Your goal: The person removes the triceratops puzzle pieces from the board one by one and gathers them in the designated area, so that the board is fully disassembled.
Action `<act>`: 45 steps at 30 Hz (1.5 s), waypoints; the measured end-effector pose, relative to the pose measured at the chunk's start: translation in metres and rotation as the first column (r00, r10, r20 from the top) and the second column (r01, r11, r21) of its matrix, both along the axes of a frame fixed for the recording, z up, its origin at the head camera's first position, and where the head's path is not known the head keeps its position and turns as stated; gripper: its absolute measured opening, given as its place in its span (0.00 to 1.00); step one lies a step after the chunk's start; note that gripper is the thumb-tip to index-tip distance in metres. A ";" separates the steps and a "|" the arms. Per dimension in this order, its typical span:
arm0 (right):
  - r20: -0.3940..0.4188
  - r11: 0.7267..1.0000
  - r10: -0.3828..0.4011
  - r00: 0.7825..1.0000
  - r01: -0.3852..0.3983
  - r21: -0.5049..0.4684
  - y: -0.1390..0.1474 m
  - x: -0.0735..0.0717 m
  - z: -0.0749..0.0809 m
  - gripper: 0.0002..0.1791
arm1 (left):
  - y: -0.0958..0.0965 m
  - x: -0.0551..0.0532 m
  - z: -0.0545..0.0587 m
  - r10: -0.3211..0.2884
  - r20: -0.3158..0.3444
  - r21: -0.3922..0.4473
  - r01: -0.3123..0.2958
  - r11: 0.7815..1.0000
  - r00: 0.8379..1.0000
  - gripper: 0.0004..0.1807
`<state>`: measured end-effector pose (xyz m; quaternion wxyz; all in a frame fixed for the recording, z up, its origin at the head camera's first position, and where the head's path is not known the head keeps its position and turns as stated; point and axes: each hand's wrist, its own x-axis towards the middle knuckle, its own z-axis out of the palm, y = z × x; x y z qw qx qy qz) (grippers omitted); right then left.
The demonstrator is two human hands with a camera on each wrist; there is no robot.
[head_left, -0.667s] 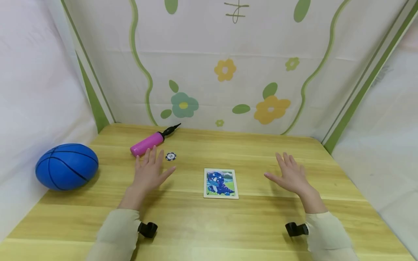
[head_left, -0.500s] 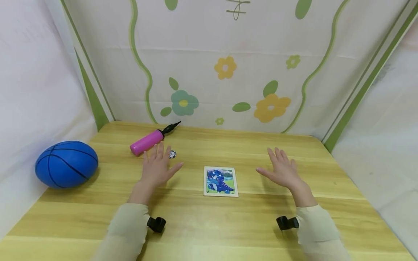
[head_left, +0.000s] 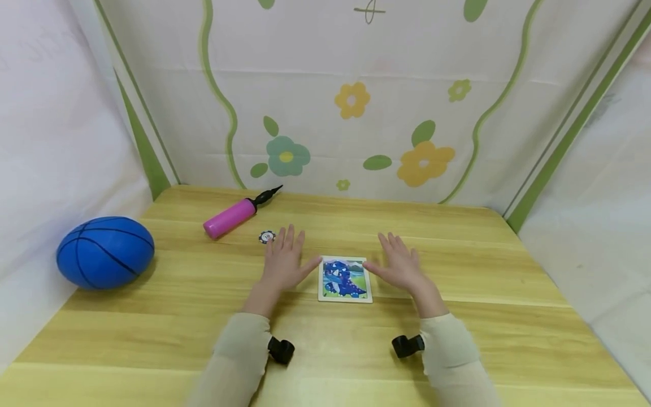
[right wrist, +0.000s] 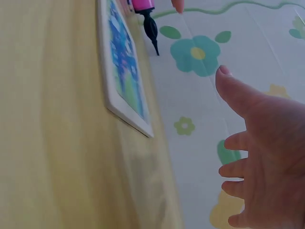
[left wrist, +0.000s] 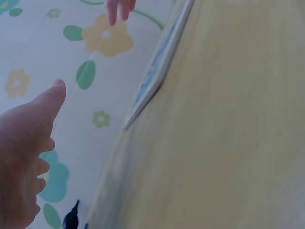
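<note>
A square picture puzzle (head_left: pixel 344 279) with a blue dinosaur and a pale frame lies flat on the wooden table. My left hand (head_left: pixel 283 264) hovers just left of it, fingers spread and straight, holding nothing. On the other side my right hand (head_left: pixel 400 265) is held the same way, its thumb tip overlapping the puzzle's upper right corner in the head view. The left wrist view has my left thumb (left wrist: pixel 45 102) pointing up beside the puzzle (left wrist: pixel 159 64). In the right wrist view, the puzzle (right wrist: pixel 123 62) stands apart from my right hand (right wrist: pixel 271 148).
A blue ball (head_left: pixel 105 252) with black lines sits at the table's left edge. A pink hand pump (head_left: pixel 231 218) with a black nozzle lies at the back left. The poker chip (head_left: pixel 267 237) is by my left fingertips. A flowered cloth (head_left: pixel 315 73) rises behind the table (head_left: pixel 508 339).
Both hands have moved inward toward the puzzle, the left going right and the right going left. The poker chip, partly covered half a second ago, shows more fully now.
</note>
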<state>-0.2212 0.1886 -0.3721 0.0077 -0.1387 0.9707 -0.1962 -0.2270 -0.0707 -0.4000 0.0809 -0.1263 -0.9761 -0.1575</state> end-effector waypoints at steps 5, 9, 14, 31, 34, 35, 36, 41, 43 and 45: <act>0.006 0.998 0.052 0.999 -0.052 -0.021 -0.012 0.000 -0.019 0.46 | 0.016 0.003 -0.011 -0.038 0.045 0.051 0.036 0.998 0.998 0.44; 0.039 0.983 0.084 0.996 -0.077 -0.165 -0.017 0.003 -0.029 0.43 | 0.023 0.006 -0.017 -0.078 0.055 0.079 0.074 0.994 0.995 0.43; 0.093 0.937 0.055 0.994 -0.019 -0.349 -0.020 0.004 -0.041 0.39 | 0.030 0.008 -0.025 -0.158 0.044 0.077 0.154 0.985 0.986 0.44; -0.101 0.959 0.007 0.995 -0.035 -0.282 -0.019 -0.001 -0.058 0.23 | 0.036 0.014 -0.035 -0.361 0.021 0.036 0.360 0.932 0.932 0.43; -0.097 0.961 -0.001 0.995 -0.025 -0.274 -0.019 -0.001 -0.057 0.21 | 0.037 0.014 -0.036 -0.364 0.042 0.025 0.363 0.931 0.930 0.42; -0.097 0.962 -0.004 0.995 -0.023 -0.272 -0.019 -0.002 -0.057 0.21 | 0.037 0.014 -0.037 -0.363 0.049 0.018 0.362 0.932 0.931 0.42; -0.096 0.962 -0.007 0.995 -0.019 -0.271 -0.019 -0.002 -0.057 0.20 | 0.037 0.013 -0.037 -0.361 0.053 0.012 0.361 0.933 0.931 0.42; -0.099 0.966 -0.021 0.995 -0.005 -0.257 -0.019 -0.004 -0.055 0.19 | 0.038 0.013 -0.038 -0.365 0.048 -0.012 0.366 0.931 0.930 0.41; -0.094 0.966 -0.025 0.995 -0.001 -0.258 -0.019 -0.005 -0.055 0.18 | 0.039 0.013 -0.037 -0.370 0.046 -0.019 0.371 0.928 0.928 0.41; -0.092 0.965 -0.027 0.995 0.002 -0.261 -0.019 -0.006 -0.054 0.18 | 0.039 0.014 -0.036 -0.374 0.049 -0.027 0.375 0.927 0.926 0.40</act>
